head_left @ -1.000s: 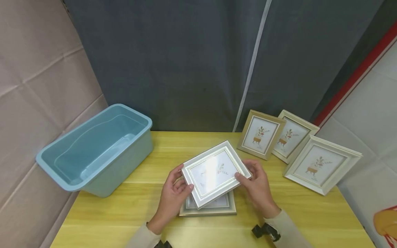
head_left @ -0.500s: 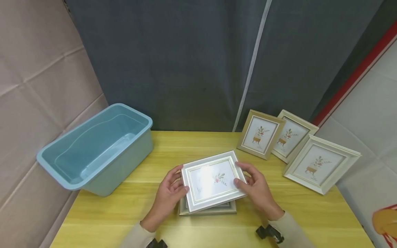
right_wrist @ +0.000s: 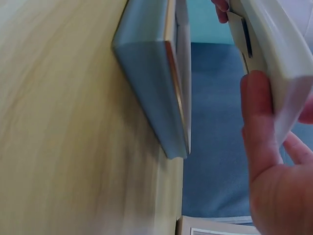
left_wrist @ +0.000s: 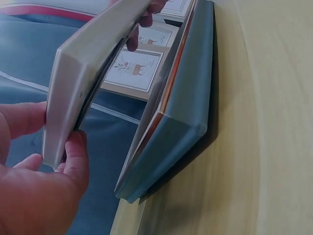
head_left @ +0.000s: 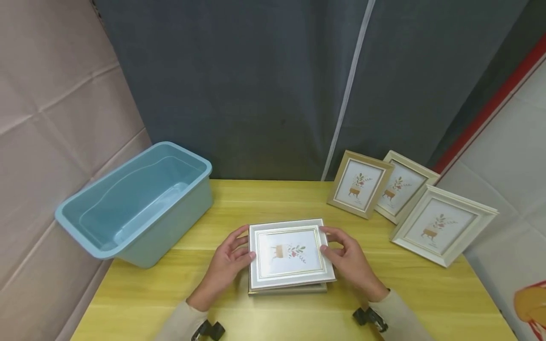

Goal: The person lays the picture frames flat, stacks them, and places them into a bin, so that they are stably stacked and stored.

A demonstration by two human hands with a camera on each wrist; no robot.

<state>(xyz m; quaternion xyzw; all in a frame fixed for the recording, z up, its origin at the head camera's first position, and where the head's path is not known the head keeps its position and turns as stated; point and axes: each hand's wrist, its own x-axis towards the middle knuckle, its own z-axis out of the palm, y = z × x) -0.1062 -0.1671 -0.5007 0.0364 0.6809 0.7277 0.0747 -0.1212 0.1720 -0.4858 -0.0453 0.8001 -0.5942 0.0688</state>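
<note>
Both hands hold a white picture frame (head_left: 291, 253) by its opposite short sides, its print turned sideways. My left hand (head_left: 226, 265) pinches the left side, thumb and fingers on either face, as the left wrist view shows. On the other side my right hand (head_left: 350, 260) grips the edge between thumb and fingers. A second picture frame (left_wrist: 181, 107) lies flat on the table below. In both wrist views a gap shows between the two frames. From the head view the lower frame is mostly hidden, with only its front edge showing.
Three picture frames stand at the right: a tan frame (head_left: 359, 184), a cream frame (head_left: 405, 187) behind it, and a larger white frame (head_left: 443, 226). A blue plastic tub (head_left: 166, 222) stands at the left of the wooden table (head_left: 230, 203). A dark curtain (head_left: 239, 94) hangs behind.
The held white frame has turned from slanted to nearly square with the lower frame and come down toward it. Both hands have moved with it. The standing frames and the tub stay put.
</note>
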